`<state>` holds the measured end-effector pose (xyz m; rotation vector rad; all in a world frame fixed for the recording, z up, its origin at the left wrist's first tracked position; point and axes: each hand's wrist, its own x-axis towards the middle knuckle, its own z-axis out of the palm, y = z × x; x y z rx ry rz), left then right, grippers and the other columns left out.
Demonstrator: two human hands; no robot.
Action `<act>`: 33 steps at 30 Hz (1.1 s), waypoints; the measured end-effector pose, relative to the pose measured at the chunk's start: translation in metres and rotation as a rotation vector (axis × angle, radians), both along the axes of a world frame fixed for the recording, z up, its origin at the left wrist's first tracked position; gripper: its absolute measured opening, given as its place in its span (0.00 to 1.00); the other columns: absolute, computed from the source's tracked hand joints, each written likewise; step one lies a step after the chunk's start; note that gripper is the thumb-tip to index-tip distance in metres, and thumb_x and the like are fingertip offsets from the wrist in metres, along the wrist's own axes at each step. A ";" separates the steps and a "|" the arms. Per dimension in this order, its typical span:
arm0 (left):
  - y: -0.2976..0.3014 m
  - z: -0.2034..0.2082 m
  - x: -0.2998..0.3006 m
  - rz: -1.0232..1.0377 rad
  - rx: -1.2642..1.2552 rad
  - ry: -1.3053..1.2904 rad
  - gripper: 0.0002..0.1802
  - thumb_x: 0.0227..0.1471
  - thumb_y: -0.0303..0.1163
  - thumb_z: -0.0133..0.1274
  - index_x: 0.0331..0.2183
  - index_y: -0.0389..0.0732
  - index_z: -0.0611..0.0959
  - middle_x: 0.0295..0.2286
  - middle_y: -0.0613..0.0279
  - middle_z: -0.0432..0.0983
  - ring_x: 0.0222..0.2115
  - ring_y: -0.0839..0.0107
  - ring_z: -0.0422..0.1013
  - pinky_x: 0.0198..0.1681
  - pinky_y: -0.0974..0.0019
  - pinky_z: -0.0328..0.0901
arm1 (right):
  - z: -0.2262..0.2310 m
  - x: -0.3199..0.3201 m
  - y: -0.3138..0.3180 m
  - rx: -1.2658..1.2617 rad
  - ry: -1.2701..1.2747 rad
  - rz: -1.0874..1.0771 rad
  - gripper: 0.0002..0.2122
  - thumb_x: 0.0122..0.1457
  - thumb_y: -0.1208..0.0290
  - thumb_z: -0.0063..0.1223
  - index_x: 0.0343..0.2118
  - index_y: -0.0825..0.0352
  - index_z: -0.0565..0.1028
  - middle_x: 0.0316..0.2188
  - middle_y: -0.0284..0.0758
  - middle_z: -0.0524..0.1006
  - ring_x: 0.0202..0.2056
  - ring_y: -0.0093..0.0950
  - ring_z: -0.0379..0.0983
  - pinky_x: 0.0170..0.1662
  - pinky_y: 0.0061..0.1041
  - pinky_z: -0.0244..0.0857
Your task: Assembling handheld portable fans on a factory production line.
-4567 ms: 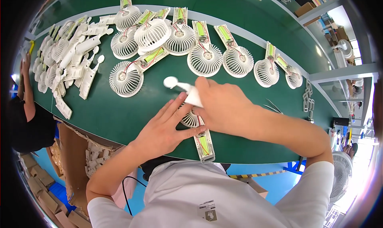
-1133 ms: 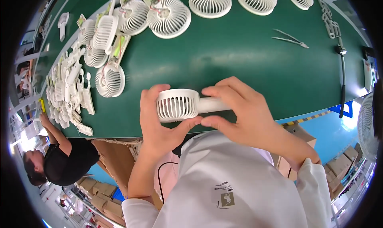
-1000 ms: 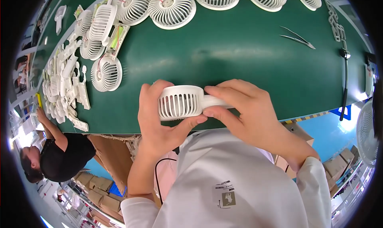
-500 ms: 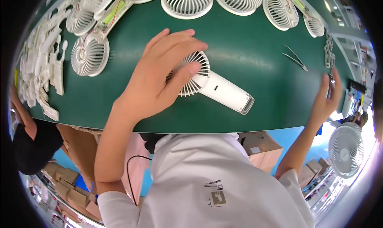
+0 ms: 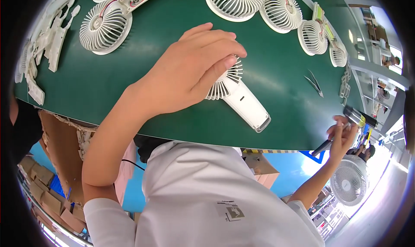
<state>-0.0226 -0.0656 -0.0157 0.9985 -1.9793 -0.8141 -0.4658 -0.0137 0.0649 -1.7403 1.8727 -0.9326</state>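
Note:
My left hand [image 5: 186, 72] is curled over the round grille of a white handheld fan [image 5: 247, 105] lying on the green table. The fan's handle points toward the near right, and a small dark slot shows on its side. Much of the grille is hidden under my palm and fingers. At the right edge of the table, my right hand [image 5: 341, 142] grips a hammer [image 5: 321, 148] by its dark handle. Its shiny head, with a yellowish part, shows beyond my fingers.
Tweezers [image 5: 314, 83] lie on the table [image 5: 276, 130] at the right, near a chain of grey links [image 5: 345, 83]. White fan housings [image 5: 235, 2] line the far side. White plastic parts [image 5: 54, 43] are heaped at the left. Beyond the table stands a large fan [image 5: 348, 184].
My right hand has lifted the hammer into clearer view at the table's right edge. My left hand stays on the handheld fan. The whole view has shifted and turned.

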 end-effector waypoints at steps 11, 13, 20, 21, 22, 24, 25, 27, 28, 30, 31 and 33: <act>-0.002 -0.002 0.001 0.009 -0.006 0.037 0.13 0.65 0.28 0.45 0.47 0.40 0.81 0.45 0.57 0.79 0.55 0.55 0.70 0.66 0.47 0.54 | 0.016 0.194 -0.041 0.423 -0.139 0.831 0.18 0.59 0.81 0.54 0.53 0.71 0.78 0.20 0.35 0.75 0.21 0.22 0.70 0.26 0.21 0.63; -0.003 -0.002 0.002 -0.008 -0.005 0.021 0.13 0.65 0.29 0.45 0.47 0.40 0.81 0.45 0.57 0.78 0.55 0.55 0.70 0.65 0.47 0.55 | 0.014 0.190 -0.039 0.417 -0.141 0.822 0.17 0.60 0.81 0.53 0.53 0.71 0.78 0.20 0.35 0.75 0.21 0.21 0.70 0.26 0.21 0.63; -0.002 -0.006 0.007 -0.008 -0.003 0.026 0.13 0.64 0.28 0.47 0.48 0.40 0.80 0.47 0.57 0.78 0.56 0.55 0.70 0.65 0.46 0.55 | 0.001 0.164 -0.039 0.592 -0.537 0.656 0.17 0.65 0.76 0.52 0.56 0.69 0.76 0.24 0.35 0.77 0.17 0.19 0.67 0.20 0.19 0.59; -0.001 -0.004 0.008 -0.003 -0.009 0.043 0.14 0.63 0.27 0.47 0.49 0.40 0.79 0.47 0.57 0.77 0.56 0.55 0.69 0.66 0.46 0.54 | 0.000 0.148 -0.037 0.701 -0.902 0.450 0.17 0.66 0.74 0.53 0.57 0.69 0.74 0.25 0.34 0.76 0.16 0.19 0.65 0.18 0.18 0.57; -0.002 -0.004 0.004 -0.010 -0.018 0.074 0.15 0.62 0.26 0.47 0.51 0.40 0.78 0.47 0.57 0.77 0.56 0.56 0.69 0.66 0.46 0.54 | 0.004 0.132 -0.037 0.566 -0.854 0.404 0.18 0.66 0.72 0.53 0.57 0.70 0.73 0.26 0.34 0.76 0.16 0.18 0.64 0.17 0.18 0.55; 0.002 -0.001 0.008 -0.023 -0.018 0.101 0.20 0.61 0.34 0.54 0.52 0.38 0.77 0.49 0.55 0.75 0.57 0.53 0.68 0.64 0.46 0.56 | 0.008 0.094 -0.031 0.414 -0.785 0.355 0.19 0.67 0.69 0.53 0.58 0.71 0.72 0.26 0.33 0.76 0.15 0.17 0.63 0.15 0.17 0.52; 0.004 0.001 0.010 -0.007 -0.003 0.099 0.28 0.54 0.42 0.60 0.53 0.38 0.77 0.50 0.54 0.74 0.56 0.51 0.68 0.63 0.47 0.58 | 0.003 0.068 -0.023 0.375 -0.644 0.136 0.20 0.67 0.69 0.53 0.58 0.72 0.71 0.27 0.33 0.76 0.16 0.16 0.63 0.16 0.15 0.52; 0.004 0.007 0.006 -0.013 -0.005 0.115 0.38 0.47 0.50 0.67 0.53 0.38 0.76 0.52 0.53 0.73 0.55 0.50 0.68 0.61 0.47 0.59 | -0.010 0.013 -0.014 0.306 -0.490 -0.100 0.21 0.67 0.68 0.52 0.59 0.73 0.71 0.28 0.32 0.75 0.17 0.15 0.63 0.16 0.13 0.51; 0.005 0.015 0.007 -0.012 -0.018 0.049 0.44 0.38 0.52 0.70 0.53 0.40 0.76 0.51 0.54 0.72 0.52 0.49 0.68 0.57 0.49 0.62 | -0.019 -0.012 -0.008 0.295 -0.385 -0.184 0.20 0.67 0.67 0.53 0.58 0.74 0.72 0.29 0.32 0.76 0.20 0.16 0.66 0.18 0.15 0.55; 0.006 0.019 0.010 -0.032 -0.046 -0.017 0.50 0.29 0.53 0.74 0.54 0.41 0.76 0.51 0.55 0.71 0.49 0.49 0.69 0.53 0.50 0.64 | -0.039 -0.047 0.000 0.267 -0.286 -0.290 0.20 0.67 0.66 0.54 0.57 0.75 0.73 0.29 0.31 0.76 0.23 0.18 0.70 0.20 0.16 0.59; 0.006 0.019 0.010 -0.031 -0.052 -0.075 0.52 0.25 0.53 0.74 0.53 0.41 0.77 0.50 0.55 0.71 0.48 0.51 0.69 0.52 0.51 0.64 | -0.051 -0.062 0.001 0.257 0.063 -0.304 0.20 0.67 0.66 0.54 0.56 0.74 0.74 0.31 0.32 0.78 0.25 0.20 0.72 0.25 0.18 0.62; 0.007 0.019 0.010 -0.001 -0.069 -0.168 0.49 0.26 0.50 0.74 0.53 0.42 0.77 0.49 0.57 0.73 0.46 0.54 0.70 0.49 0.54 0.65 | -0.047 -0.034 -0.014 0.309 0.507 -0.359 0.19 0.67 0.65 0.54 0.58 0.69 0.74 0.41 0.39 0.81 0.36 0.26 0.78 0.37 0.23 0.68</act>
